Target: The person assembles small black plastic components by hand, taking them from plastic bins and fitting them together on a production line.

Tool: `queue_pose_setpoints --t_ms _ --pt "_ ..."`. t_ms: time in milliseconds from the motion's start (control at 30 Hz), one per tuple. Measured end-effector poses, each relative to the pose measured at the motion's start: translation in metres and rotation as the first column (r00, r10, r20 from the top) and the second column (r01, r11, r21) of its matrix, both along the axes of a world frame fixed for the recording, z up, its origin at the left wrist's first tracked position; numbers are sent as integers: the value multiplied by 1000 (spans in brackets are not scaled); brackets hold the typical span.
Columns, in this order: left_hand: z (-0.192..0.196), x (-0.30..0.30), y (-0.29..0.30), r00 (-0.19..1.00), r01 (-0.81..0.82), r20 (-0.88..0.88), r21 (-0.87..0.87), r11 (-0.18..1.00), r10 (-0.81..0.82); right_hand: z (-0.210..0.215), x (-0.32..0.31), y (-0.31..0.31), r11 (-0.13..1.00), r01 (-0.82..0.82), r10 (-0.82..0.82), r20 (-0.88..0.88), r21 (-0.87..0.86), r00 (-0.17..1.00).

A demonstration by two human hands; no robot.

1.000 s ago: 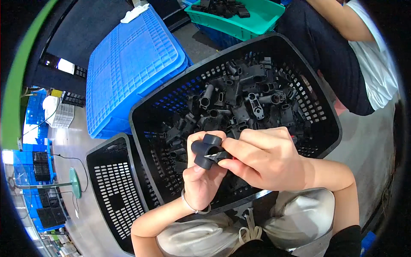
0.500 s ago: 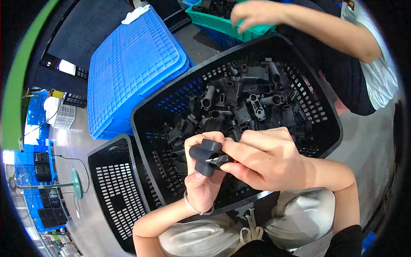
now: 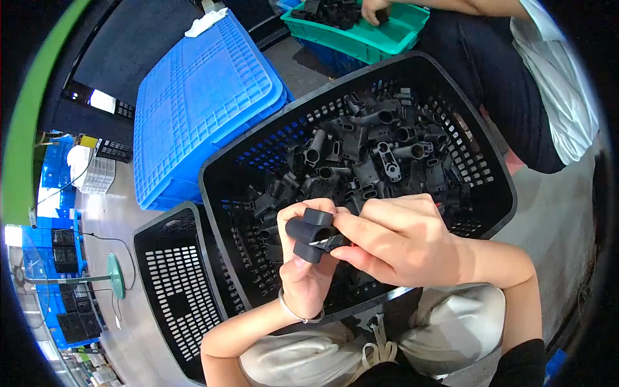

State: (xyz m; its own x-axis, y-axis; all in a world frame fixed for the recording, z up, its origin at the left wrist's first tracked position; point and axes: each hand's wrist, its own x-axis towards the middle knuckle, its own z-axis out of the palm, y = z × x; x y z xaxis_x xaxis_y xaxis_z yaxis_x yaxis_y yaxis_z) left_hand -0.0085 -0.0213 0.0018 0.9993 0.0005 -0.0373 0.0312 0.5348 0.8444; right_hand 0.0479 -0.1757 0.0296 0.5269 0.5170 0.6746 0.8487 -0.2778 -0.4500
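Observation:
Over the near part of a large black basket (image 3: 216, 255), my left hand (image 3: 305, 287) is closed around a black molded plastic part (image 3: 311, 229) with a rounded barrel and flat flanges. My right hand (image 3: 405, 244) is closed in a pinch on a small dark tool (image 3: 336, 242) with a shiny blade-like edge. That edge sits against the right side of the part, at its opening. The right fingers hide the rest of the tool. Below the hands, similar black parts (image 3: 387, 161) lie heaped in the basket.
A co-worker's hand (image 3: 374, 9) reaches into a green crate (image 3: 401, 37) of black parts at the back. A blue crate (image 3: 203, 97) stands at the back left. Beside the basket is another black basket (image 3: 171, 258). A green-based stand (image 3: 115, 276) is at far left.
The co-worker's hand has moved back and down into the green crate. The shiny edge of my tool has shifted slightly at the part's opening; both my hands stay almost in place.

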Motion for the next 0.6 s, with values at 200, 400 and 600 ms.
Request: queue_pose_setpoints --t_ms 200,400,600 --pt "-4 0 1 997 -28 73 26 999 26 0 2 1 999 -27 27 0 27 1000" --pt "-4 1 -2 992 -70 105 36 997 66 2 1 -1 1000 -29 29 23 12 999" --pt "-5 0 -3 988 -109 112 46 993 103 0 -2 1 1000 -11 11 23 5 1000"
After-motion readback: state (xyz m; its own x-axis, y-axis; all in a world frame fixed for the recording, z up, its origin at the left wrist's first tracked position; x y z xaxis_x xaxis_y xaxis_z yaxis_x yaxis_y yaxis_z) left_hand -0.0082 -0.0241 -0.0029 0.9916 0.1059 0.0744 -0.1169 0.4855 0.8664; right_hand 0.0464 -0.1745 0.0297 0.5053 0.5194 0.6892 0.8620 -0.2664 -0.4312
